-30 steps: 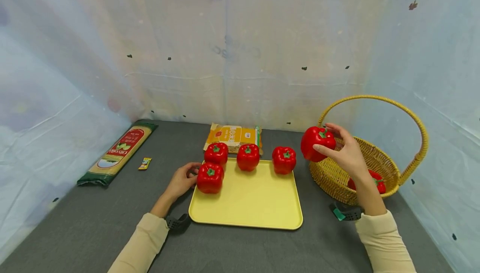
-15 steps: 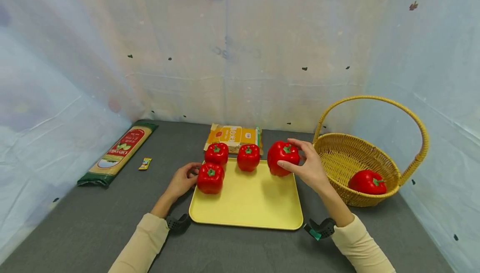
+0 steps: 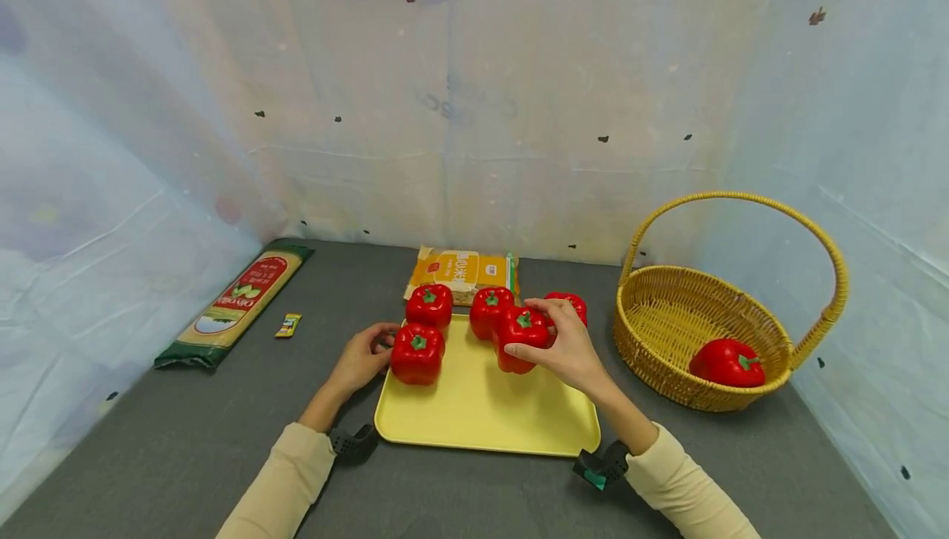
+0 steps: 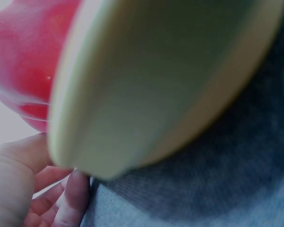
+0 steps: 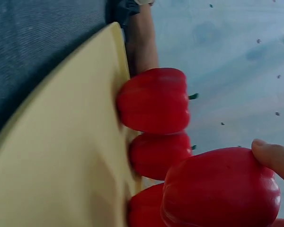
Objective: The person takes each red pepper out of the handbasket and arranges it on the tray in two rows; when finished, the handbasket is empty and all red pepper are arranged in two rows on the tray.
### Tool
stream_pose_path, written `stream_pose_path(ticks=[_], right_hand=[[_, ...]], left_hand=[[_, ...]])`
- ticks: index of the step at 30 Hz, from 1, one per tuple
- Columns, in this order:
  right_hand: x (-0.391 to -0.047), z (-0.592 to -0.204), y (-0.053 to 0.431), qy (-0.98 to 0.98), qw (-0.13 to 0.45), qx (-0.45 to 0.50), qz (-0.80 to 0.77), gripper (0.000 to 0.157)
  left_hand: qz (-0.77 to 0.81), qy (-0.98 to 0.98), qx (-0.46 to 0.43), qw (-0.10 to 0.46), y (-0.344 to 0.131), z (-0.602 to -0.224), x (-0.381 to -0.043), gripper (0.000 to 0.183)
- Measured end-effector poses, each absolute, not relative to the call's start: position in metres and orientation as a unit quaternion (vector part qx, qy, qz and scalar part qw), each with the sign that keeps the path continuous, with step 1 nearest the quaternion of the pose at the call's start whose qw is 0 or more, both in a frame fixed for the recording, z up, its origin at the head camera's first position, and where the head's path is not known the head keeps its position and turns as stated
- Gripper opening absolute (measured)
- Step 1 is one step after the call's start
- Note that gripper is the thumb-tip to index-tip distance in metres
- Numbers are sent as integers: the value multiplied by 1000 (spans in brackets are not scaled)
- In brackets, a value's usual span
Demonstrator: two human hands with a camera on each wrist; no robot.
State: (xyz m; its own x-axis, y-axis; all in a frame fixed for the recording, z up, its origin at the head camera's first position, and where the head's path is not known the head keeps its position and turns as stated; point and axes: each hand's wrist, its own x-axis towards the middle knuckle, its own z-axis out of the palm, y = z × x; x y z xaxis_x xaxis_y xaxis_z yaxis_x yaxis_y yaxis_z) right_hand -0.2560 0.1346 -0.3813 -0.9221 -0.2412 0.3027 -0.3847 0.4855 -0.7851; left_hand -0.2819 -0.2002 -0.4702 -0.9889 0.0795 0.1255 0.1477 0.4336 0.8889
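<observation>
A red bell pepper (image 3: 513,351) is gripped between the thumb and fingers of my right hand (image 3: 569,349), held over the yellow tray (image 3: 474,428). The right wrist view shows that pepper (image 5: 222,189) raised above the tray surface, its stem side hidden. My left hand (image 3: 359,362) holds the tray's left edge, thumb at the rim in the left wrist view. Beside it, one bell pepper (image 3: 418,355) stands on the tray with another bell pepper (image 3: 429,306) behind. Along the back stand a bell pepper (image 3: 489,312) and a bell pepper (image 3: 571,305) partly covered by my right hand.
To the right, a yellow wicker basket (image 3: 667,382) with a tall handle contains one bell pepper (image 3: 726,362). Behind the tray lies an orange food packet (image 3: 463,269). A green and tan packet (image 3: 236,302) and a small yellow sachet (image 3: 288,325) lie at the left.
My right hand has carried a bell pepper from beside the basket leftward over the tray, passing the back right pepper. My left hand has stayed at the tray's edge.
</observation>
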Motion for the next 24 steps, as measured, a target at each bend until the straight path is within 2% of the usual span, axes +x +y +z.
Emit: stream_pose_path(ticks=[13, 24], right_hand=[[-258, -400, 122, -881, 71, 174, 435, 69], [-260, -413, 116, -886, 93, 180, 417, 69]], left_hand=[[-525, -847, -73, 37, -200, -470, -281, 38], [-526, -846, -75, 34, -201, -470, -282, 39]])
